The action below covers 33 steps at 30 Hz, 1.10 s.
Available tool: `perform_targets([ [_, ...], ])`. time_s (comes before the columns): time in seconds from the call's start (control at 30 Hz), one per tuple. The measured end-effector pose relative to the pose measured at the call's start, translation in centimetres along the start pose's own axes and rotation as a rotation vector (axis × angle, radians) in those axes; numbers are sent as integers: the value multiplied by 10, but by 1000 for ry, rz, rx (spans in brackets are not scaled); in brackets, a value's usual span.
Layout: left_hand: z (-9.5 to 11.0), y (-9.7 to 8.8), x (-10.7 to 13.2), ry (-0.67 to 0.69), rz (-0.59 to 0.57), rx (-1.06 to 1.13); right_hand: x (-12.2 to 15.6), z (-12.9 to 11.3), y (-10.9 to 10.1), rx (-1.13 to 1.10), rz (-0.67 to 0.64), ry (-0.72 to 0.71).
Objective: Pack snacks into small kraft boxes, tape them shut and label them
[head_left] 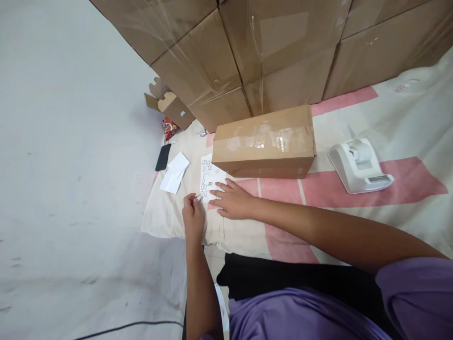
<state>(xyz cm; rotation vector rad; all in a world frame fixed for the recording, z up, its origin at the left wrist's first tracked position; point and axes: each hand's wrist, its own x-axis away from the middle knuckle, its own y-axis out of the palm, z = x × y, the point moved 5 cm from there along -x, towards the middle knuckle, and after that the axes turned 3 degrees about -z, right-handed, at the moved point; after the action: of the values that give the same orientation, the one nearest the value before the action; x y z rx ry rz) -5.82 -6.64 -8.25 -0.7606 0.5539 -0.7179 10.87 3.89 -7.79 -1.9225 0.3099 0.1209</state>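
A white sheet of paper (213,178) with small dark outlined shapes lies on the cloth, its far edge reaching the side of a long cardboard box (262,146). My right hand (236,200) rests flat over the sheet's right part, fingers spread and pointing left. At the sheet's near left corner, my left hand (193,215) is closed in a pinch. Something small and pale shows at its fingertips; whether it is the paper's corner or a separate piece I cannot make out.
Folded white papers (174,173) and a black phone-like object (163,157) lie to the left. Behind them are a red packet (170,128) and an opened carton (176,109). Taped cartons (283,52) rise at the back. A white tape dispenser (360,166) sits right.
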Motion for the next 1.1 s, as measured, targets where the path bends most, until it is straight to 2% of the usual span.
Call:
perform_targets([
  [0.13, 7, -3, 5, 47, 6, 64, 0, 2, -10, -139, 58, -10],
  [0.3, 15, -1, 9, 141, -77, 124, 0, 7, -21, -310, 215, 5],
  [0.57, 19, 2, 8, 194, -168, 117, -2, 1, -20, -177, 233, -98],
  [0.73, 15, 0, 7, 251, -140, 160, 0, 0, -30, -119, 266, -33],
  [0.83, 17, -3, 9, 228, -76, 135, 2, 1, -48, -89, 312, 0],
  [0.93, 34, -5, 14, 261, 39, 148, 18, 2, -80, -74, 373, 14],
  [1.0, 58, -3, 16, 339, 125, 170, 42, 0, -107, -81, 468, -32],
  [1.1, 111, -1, 12, 537, 249, 173, 91, -2, -151, -76, 668, -138],
])
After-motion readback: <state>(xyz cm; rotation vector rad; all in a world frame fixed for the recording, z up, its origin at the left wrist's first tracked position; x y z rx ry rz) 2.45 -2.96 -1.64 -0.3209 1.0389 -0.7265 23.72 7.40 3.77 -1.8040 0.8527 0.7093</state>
